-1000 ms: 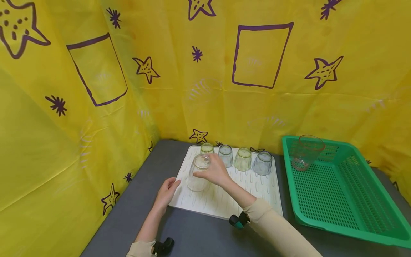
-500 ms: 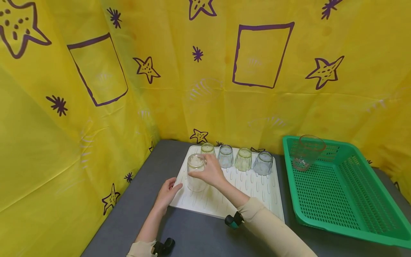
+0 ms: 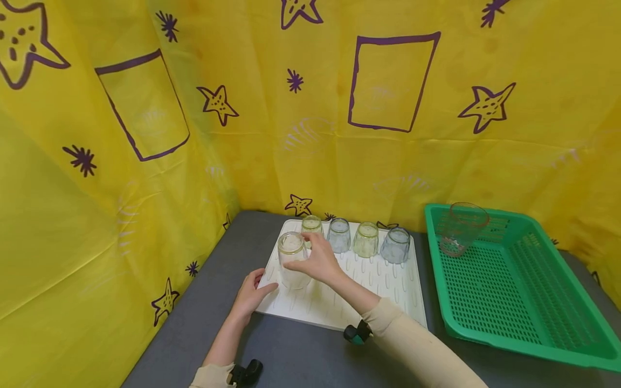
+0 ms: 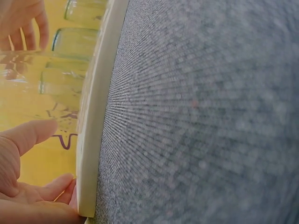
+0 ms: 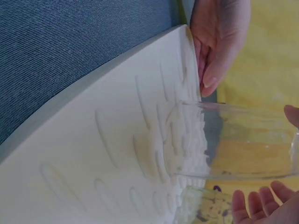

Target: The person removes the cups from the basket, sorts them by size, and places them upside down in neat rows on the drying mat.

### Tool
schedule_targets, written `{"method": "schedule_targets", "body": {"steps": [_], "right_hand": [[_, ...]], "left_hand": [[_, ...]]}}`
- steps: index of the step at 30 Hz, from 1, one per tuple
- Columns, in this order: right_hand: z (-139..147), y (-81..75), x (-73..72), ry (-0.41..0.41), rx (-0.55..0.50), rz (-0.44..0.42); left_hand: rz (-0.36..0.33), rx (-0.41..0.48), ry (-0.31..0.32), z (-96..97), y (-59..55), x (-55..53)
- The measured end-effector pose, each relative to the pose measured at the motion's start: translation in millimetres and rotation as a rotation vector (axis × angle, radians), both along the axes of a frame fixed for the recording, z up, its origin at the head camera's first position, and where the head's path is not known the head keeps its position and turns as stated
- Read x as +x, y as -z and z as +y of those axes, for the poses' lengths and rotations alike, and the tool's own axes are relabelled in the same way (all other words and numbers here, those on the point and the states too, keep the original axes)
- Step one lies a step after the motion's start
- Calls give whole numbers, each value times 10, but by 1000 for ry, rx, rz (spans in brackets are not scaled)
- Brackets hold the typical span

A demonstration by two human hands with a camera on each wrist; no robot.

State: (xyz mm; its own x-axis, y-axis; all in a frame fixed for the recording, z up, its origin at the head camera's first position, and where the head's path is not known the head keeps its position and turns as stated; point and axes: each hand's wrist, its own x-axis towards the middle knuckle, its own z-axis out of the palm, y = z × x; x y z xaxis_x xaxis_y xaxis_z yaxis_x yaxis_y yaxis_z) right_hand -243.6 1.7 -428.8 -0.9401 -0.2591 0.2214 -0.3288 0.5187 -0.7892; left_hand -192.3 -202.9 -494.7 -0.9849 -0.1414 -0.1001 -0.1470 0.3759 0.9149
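My right hand holds a tall clear drinking glass near its upturned base, thumb on one side and fingers on the other. The glass stands upside down, its rim down at the left part of a white ridged drying mat. In the right wrist view, the glass is see-through, and the fingers lie close along its side. My left hand rests at the mat's left edge with its thumb out straight; in the left wrist view, some fingertips are hidden behind the edge.
Along the mat's back stand upside-down tumblers, yellowish and bluish. A green perforated basket sits at the right, with a pink-rimmed clear glass leaning inside. A yellow patterned cloth hangs behind the dark table.
My right hand has brought the glass slightly left on the mat, and the glass has gone from tilted to more upright. The left thumb has spread a little farther over the mat.
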Motion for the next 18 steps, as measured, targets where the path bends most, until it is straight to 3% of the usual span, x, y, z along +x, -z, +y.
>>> {"method": "schedule_targets", "body": {"steps": [4, 11, 15, 18], "right_hand": [[160, -87, 27, 1, -63, -64], [611, -335, 109, 82, -118, -167], [981, -521, 188, 102, -145, -174], [1292, -658, 227, 123, -145, -125]], "left_hand": [[-6, -1, 0, -4, -3, 0], [-13, -4, 4, -11, -4, -5], [-20, -2, 2, -5, 11, -15], [-21, -7, 1, -1, 22, -25]]}}
